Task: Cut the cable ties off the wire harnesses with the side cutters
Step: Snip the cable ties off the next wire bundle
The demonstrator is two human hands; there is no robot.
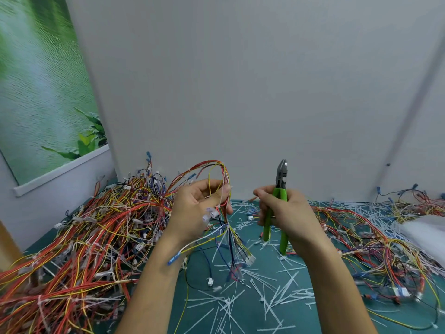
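Note:
My left hand (197,208) grips a wire harness (216,172) of red, yellow and orange wires, lifted above the green mat. The harness loops upward over my fingers, and its white connectors and loose ends hang below my palm. My right hand (286,213) holds the green-handled side cutters (280,186) upright, with the dark jaws pointing up and nearly closed. The cutters stand a short way to the right of the harness, apart from it. Whether a cable tie is on the held harness is hard to tell.
A large heap of tied harnesses (84,237) fills the left of the green mat (265,266). Another pile of harnesses (373,237) lies to the right. Cut white cable ties (269,297) litter the middle. A white bag (423,235) sits at the right edge. Grey walls stand behind.

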